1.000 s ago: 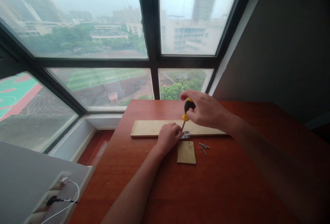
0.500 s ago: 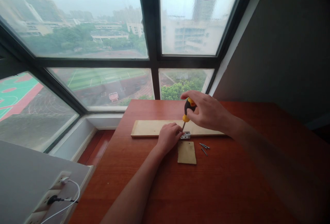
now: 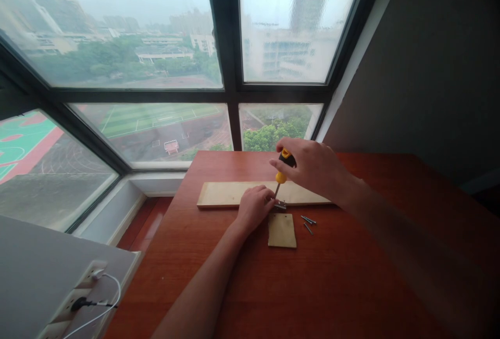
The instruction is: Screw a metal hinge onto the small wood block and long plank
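Note:
My right hand is wrapped round the yellow-and-black handle of a screwdriver, with the thumb and fingers near its top. The shaft slants down to a small metal hinge at the front edge of a pale wooden board. My left hand rests on the board, its closed fingertips at the hinge's left end and beside the screwdriver tip. Those fingertips hide the tip and part of the hinge. In front lies a small squarish wooden piece with two holes near its far edge.
Several loose screws lie right of the small wooden piece. All this is on a reddish-brown table. Windows stand behind its far edge. At lower left, plugs and a white cable hang from wall sockets.
My right thumb has come away from the lower handle and points further left. The hinge looks more tilted, with less of its face showing. The whole view has shifted slightly.

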A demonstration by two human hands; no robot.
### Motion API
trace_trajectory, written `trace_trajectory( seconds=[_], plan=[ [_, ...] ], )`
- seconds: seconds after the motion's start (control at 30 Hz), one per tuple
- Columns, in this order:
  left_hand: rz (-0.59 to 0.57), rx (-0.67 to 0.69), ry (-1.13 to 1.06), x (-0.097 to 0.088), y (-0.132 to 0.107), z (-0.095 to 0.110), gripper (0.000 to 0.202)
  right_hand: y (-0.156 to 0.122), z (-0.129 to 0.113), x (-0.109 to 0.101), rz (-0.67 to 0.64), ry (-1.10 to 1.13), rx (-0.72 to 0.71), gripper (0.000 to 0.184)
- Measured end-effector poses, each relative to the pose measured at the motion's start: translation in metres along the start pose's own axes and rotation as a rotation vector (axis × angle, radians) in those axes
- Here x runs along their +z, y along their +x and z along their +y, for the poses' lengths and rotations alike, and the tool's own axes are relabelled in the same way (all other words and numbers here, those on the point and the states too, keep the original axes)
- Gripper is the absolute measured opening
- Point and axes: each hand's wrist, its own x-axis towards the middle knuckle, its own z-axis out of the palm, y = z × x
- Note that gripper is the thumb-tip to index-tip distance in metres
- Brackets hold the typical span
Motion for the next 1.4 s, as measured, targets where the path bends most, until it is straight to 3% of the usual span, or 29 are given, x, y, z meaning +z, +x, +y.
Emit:
trace_trajectory(
  seconds=[0.13,0.3,0.5,0.67,0.97,1.23,1.4],
  plan=[
    [-0.008,-0.004,-0.007,0.0,0.0,0.0,0.01,0.001,0.004,0.001,0.001,0.103,-0.056,0.019],
    [-0.008,-0.007,-0.009,-0.001,0.0,0.001,0.009,-0.002,0.007,-0.003,-0.014,0.259,-0.181,0.032],
    [-0.008,-0.007,-0.012,-0.001,0.001,0.001,0.008,-0.001,0.003,-0.001,-0.021,0.01,0.014,0.029],
    [0.0,-0.01,-0.057,0.0,0.001,-0.001,0.007,0.002,0.006,-0.005,-0.03,0.117,-0.044,0.022],
    [-0.031,0.011,-0.101,-0.002,0.002,-0.003,0.009,-0.002,0.018,-0.023,0.115,0.176,0.007,0.023],
    [-0.013,0.076,0.028,-0.008,0.0,0.003,0.009,-0.02,0.041,-0.015,0.11,0.233,0.138,0.024],
    [-0.006,0.007,0.028,-0.009,-0.001,0.003,0.011,-0.03,0.049,-0.01,0.114,0.231,0.162,0.024]
  ],
)
